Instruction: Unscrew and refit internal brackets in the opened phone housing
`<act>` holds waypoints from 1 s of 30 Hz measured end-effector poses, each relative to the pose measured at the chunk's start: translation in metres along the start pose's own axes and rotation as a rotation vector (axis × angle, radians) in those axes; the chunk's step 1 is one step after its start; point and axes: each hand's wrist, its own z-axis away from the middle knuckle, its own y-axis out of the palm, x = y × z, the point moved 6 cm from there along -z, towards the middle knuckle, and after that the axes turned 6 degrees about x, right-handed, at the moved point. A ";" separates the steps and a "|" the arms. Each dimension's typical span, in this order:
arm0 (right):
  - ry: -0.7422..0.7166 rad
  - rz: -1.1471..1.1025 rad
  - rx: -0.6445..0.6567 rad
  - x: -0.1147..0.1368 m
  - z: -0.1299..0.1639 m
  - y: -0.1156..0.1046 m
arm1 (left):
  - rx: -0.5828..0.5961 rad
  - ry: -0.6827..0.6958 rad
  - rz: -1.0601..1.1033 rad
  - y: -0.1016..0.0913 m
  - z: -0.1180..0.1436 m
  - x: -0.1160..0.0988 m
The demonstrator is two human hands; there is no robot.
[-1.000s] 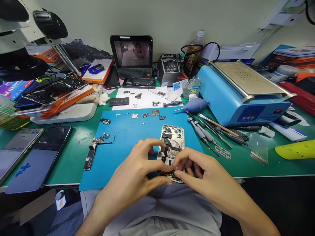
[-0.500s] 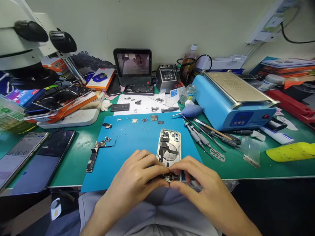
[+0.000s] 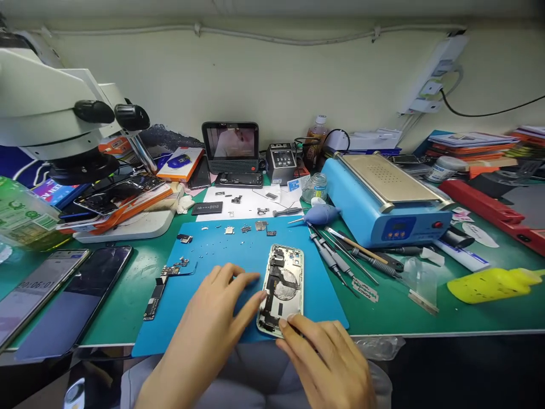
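Where right hand (image 3: 330,358) touches, phone frame (image 3: 284,289), metallic, rounded

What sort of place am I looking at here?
Most likely a phone repair bench: there's an opened, silvery rectangular phone housing with a pale rim, a white microscope with black knobs, and a flat blue rectangular mat bearing small electronic parts.

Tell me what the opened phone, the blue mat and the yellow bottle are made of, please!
Opened phone: likely metal inside, since silvery areas shine; its pale rim could be painted metal or plastic.
Blue mat: probably rubber or silicone, flat and matte, with little glare.
Yellow bottle: looks like smooth plastic, with soft highlights, dark smudges and a tapered nozzle.
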 end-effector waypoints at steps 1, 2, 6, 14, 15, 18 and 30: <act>-0.009 0.003 -0.004 0.000 0.001 0.000 | -0.008 0.004 -0.031 0.005 -0.001 -0.001; -0.014 0.005 -0.002 -0.001 0.002 0.001 | -0.013 0.013 -0.045 0.010 -0.002 -0.003; -0.004 0.007 -0.008 -0.005 0.006 0.009 | -0.014 0.048 -0.079 0.019 -0.001 -0.005; -0.029 -0.025 -0.165 -0.010 0.020 0.018 | 0.114 -0.048 0.152 0.021 0.000 0.008; -0.050 -0.021 -0.185 -0.010 0.021 0.017 | 0.121 -0.068 0.209 0.023 0.002 0.008; -0.118 0.014 -0.227 -0.012 0.022 0.014 | 0.073 -0.096 0.402 0.026 0.005 0.004; 0.298 0.155 -0.099 -0.062 -0.031 -0.043 | -0.162 -0.140 0.583 0.000 0.014 0.023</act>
